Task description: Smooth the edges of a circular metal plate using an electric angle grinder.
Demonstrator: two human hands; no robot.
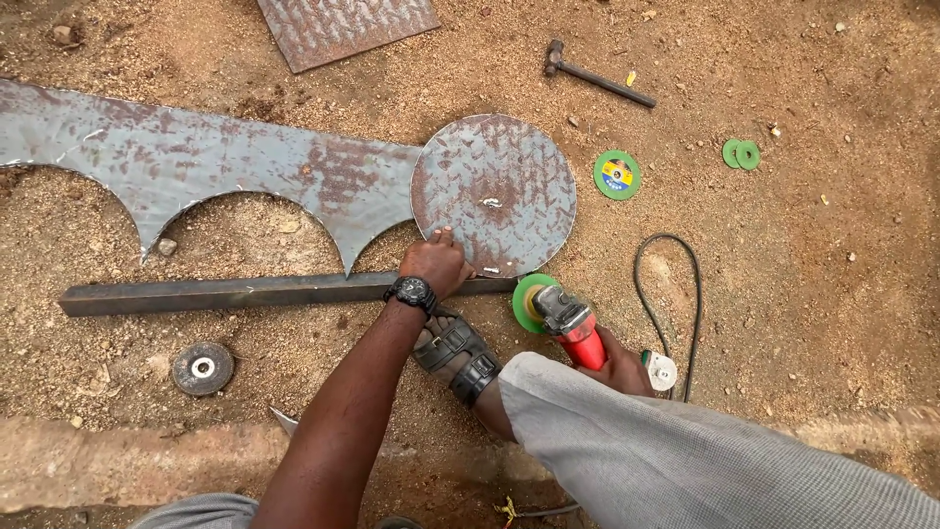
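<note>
Nearest the camera, a grey trouser leg crosses the bottom right, and a sandalled foot rests on the sandy ground. Just beyond the knee, the right hand is wrapped around the red body of an angle grinder; the fingers are closed on it, though most of them are hidden by the leg. The grinder's long axis runs from lower right to upper left, its green disc leading and pointing toward the near edge of the round plate. The disc stands just beside that edge; contact cannot be told. A black cable loops on the ground to the right of the tool.

The left hand, with a black watch at the wrist, presses down on the lower left rim of the round plate, fingers bent and spread narrowly, holding nothing.

A long steel bar lies left to right under the plate's near edge. A worn grey wheel lies left of the arm.

Further out, the round plate touches a long scalloped sheet reaching left. To its right lie a green disc with a label and two small green discs. Farthest are a hammer and a tread plate.

No container is in view.
</note>
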